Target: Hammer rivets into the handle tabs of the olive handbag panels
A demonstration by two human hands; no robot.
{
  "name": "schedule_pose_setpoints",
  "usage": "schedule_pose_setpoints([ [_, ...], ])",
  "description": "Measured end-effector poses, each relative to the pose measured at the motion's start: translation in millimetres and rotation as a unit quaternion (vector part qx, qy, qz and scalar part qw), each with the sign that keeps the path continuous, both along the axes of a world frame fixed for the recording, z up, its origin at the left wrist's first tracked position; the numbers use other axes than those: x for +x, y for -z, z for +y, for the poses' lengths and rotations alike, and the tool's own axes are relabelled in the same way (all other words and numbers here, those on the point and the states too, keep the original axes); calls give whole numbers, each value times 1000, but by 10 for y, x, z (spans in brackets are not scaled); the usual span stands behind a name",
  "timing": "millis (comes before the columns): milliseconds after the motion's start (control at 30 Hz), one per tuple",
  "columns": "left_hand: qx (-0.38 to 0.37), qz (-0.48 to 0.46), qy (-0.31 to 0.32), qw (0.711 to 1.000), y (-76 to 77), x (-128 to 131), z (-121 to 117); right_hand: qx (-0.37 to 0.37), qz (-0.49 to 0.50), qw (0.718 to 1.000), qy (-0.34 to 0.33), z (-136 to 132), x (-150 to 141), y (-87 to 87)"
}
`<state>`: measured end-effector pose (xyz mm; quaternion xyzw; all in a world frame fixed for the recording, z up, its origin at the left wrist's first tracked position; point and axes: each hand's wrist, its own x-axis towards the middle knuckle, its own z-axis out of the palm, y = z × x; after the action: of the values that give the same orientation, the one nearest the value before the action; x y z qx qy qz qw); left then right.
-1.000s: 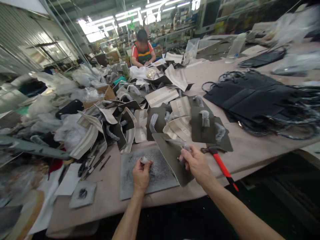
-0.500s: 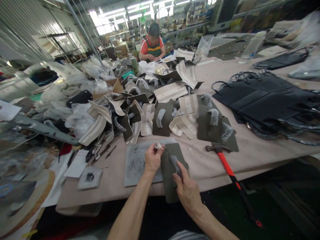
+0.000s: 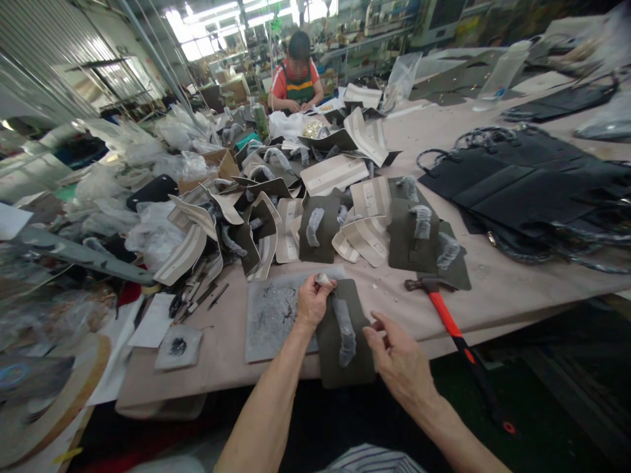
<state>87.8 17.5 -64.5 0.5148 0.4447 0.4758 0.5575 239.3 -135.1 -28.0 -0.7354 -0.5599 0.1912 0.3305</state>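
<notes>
Left hand [image 3: 311, 305] pinches a pale cylinder [image 3: 323, 280] I can't make out; right hand [image 3: 398, 351], loosely open, is beside the dark panel [image 3: 330, 348] at the worktop's [image 3: 221, 348] near edge. A hammer [image 3: 446, 314] lies rightward; heaped panels [image 3: 335, 174] crowd beyond, many half hidden.

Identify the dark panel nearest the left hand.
The dark panel at the front edge of the table, between the left hand and the right hand; the other dark panels lie farther back.

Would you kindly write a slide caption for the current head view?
Left hand holds a pale object by a dark panel; right hand at the panel's edge, hammer farther right.
</notes>
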Motion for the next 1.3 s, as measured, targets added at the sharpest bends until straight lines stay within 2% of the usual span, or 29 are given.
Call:
schedule_pose_setpoints([
  [100, 13, 20, 10, 1000, 0, 0, 3, 23, -134, 988, 80, -46, 572, 58],
  [200, 19, 37, 21, 999, -11, -7, 10, -56, -266, 955, 120, -149, 1094, 203],
  [267, 26, 49, 27, 998, -23, -11, 19, -147, -273, 942, 126, -216, 1312, 321],
  [333, 37, 70, 35, 996, -42, -14, 30, -218, -225, 941, 129, -245, 1410, 418],
  [433, 62, 118, 54, 990, -85, -15, 44, -255, -63, 950, 168, -200, 1410, 442],
  [467, 72, 131, 62, 987, -99, -14, 44, -251, 36, 949, 185, -174, 1390, 410],
  [500, 81, 140, 68, 984, -109, -13, 42, -244, 160, 937, 194, -151, 1365, 360],
  [533, 90, 147, 70, 983, -115, -11, 37, -234, 293, 907, 191, -137, 1333, 298],
  [600, 107, 156, 64, 980, -110, -8, 19, -215, 511, 817, 161, -152, 1249, 159],
  [633, 114, 158, 59, 979, -101, -7, 8, -211, 573, 778, 149, -182, 1195, 91],
  [667, 120, 158, 55, 979, -90, -6, -2, -216, 605, 753, 144, -223, 1132, 27],
  [700, 124, 156, 54, 979, -78, -5, -11, -226, 613, 743, 146, -270, 1062, -34],
  [767, 127, 154, 63, 978, -63, -7, -20, -253, 581, 759, 145, -347, 911, -161],
  [800, 130, 158, 70, 976, -61, -10, -19, -265, 549, 782, 130, -360, 838, -235],
  [867, 144, 172, 89, 970, -71, -21, -3, -248, 446, 856, 80, -311, 713, -420],
  [933, 164, 191, 116, 961, -93, -33, 34, -164, 291, 942, 21, -164, 628, -641],
  [967, 173, 200, 131, 955, -107, -39, 59, -108, 204, 973, -4, -69, 599, -752],
  [1000, 179, 206, 146, 951, -123, -45, 87, -56, 123, 991, -24, 28, 576, -852],
  [1067, 181, 210, 172, 945, -151, -56, 141, 3, 8, 998, -55, 198, 540, -998],
  [1133, 174, 203, 188, 945, -168, -69, 178, 3, -46, 996, -76, 304, 508, -1053],
  [1300, 166, 181, 192, 950, -123, -102, 176, -20, -101, 991, -80, 322, 423, -929],
])
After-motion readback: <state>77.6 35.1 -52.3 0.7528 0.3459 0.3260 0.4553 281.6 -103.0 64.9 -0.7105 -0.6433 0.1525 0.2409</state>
